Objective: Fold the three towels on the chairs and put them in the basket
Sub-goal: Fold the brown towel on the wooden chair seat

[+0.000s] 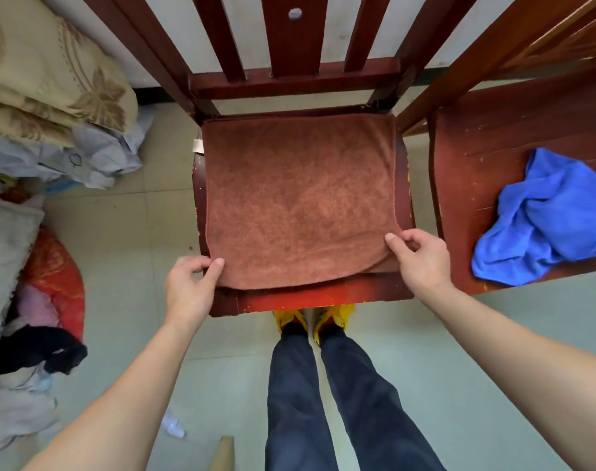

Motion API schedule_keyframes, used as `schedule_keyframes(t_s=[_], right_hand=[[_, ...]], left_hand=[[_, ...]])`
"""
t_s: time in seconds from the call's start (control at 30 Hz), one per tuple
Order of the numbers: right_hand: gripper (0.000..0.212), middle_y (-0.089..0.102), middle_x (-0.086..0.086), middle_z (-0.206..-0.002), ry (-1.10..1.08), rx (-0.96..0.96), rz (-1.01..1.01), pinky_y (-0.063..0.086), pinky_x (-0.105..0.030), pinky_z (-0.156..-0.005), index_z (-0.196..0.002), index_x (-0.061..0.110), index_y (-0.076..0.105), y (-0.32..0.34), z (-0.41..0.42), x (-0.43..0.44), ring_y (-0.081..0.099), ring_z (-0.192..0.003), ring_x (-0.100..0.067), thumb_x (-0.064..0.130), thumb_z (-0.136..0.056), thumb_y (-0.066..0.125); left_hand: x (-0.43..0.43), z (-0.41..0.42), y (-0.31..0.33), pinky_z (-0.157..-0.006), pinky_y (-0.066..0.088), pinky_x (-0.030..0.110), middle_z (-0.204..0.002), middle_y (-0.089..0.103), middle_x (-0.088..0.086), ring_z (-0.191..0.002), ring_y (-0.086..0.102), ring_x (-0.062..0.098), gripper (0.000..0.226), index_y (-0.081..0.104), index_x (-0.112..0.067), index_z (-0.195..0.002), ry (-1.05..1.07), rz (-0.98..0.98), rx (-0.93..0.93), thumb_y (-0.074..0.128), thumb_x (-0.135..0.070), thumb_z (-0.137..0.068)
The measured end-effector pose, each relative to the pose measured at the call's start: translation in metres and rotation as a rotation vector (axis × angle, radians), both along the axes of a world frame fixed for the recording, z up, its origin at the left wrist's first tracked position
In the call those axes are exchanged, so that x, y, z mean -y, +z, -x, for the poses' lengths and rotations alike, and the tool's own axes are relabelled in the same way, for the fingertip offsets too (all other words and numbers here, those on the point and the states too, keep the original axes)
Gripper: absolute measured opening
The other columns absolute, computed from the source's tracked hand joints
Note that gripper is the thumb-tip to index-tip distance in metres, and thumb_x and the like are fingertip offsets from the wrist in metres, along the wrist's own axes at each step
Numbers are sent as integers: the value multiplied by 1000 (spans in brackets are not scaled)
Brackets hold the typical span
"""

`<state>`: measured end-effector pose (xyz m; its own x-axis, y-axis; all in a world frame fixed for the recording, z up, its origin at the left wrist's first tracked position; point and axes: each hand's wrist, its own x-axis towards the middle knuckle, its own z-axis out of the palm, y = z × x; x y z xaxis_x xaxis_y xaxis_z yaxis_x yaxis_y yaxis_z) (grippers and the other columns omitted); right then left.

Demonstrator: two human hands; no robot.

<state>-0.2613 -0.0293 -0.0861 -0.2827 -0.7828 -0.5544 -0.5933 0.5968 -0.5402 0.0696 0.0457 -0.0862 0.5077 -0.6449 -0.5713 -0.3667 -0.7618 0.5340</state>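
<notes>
A brown towel (300, 198) lies spread flat over the seat of the middle wooden chair (323, 294). My left hand (191, 287) pinches the towel's near left corner between thumb and fingers. My right hand (420, 260) pinches its near right corner. The near edge is lifted slightly off the seat, with a lower layer showing beneath it. A blue towel (544, 226) lies crumpled on the seat of the chair to the right (476, 164). No basket is in view.
Piled bedding and clothes (45, 130) fill the left side, with a red cushion (58, 277) and dark garment (38, 351) on the floor. My legs and yellow shoes (310, 321) stand at the chair's front edge. Tiled floor lies between chair and pile.
</notes>
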Motion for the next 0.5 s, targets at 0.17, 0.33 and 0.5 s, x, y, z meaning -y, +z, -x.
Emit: schedule_keyframes(t_s=[0.17, 0.33, 0.5], right_hand=[[28, 57, 5, -68, -51, 76, -21, 39, -28, -65, -67, 19, 57, -2, -3, 35, 50, -67, -14, 31, -93, 59], [19, 63, 3, -83, -188, 266, -139, 41, -24, -56, -92, 22, 64, -2, -4, 64, 56, -72, -13, 40, -93, 58], [53, 68, -3, -105, -25, 214, -298, 47, -26, -66, -122, 16, 60, -6, 9, 35, 65, -92, -16, 33, -75, 81]], left_hand=[[30, -2, -3, -61, 44, 24, -71, 52, 6, -61, 47, 11, 34, 50, -14, -64, 300, 22, -195, 54, -26, -96], [54, -13, -7, -68, 46, 29, -74, 61, -7, -66, 55, 7, 23, 57, -22, -81, 430, -77, -360, 59, -43, -91], [33, -8, -3, -76, 43, 28, -95, 69, -6, -87, 62, 8, 27, 65, -20, -104, 205, -192, -421, 75, -24, -79]])
